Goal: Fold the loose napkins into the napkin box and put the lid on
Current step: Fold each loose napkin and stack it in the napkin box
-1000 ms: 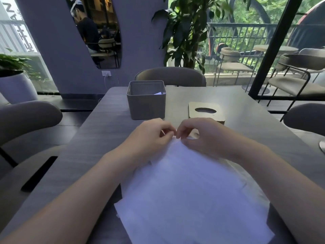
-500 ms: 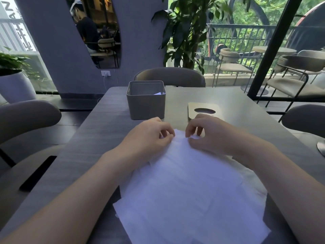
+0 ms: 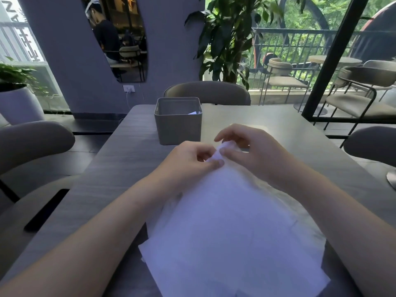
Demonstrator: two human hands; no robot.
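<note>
Barely started here, we're only picking at the far corner of the top napkin.

Going left to right: our left hand (image 3: 192,161) has its fingers curled in, pinching the far corner of the loose napkins (image 3: 231,228), which lie spread from the hands back toward us on the table (image 3: 111,168). Just beyond the left hand's knuckles sits the napkin box (image 3: 177,122), open, with what looks like a bit of white paper by its right wall, so maybe one is in already. Our right hand (image 3: 252,153) pinches the same lifted corner, touching the left. The lid isn't visible, likely hidden behind the right hand. So: nearly all the folding is left to do, then the lid goes on.
</note>
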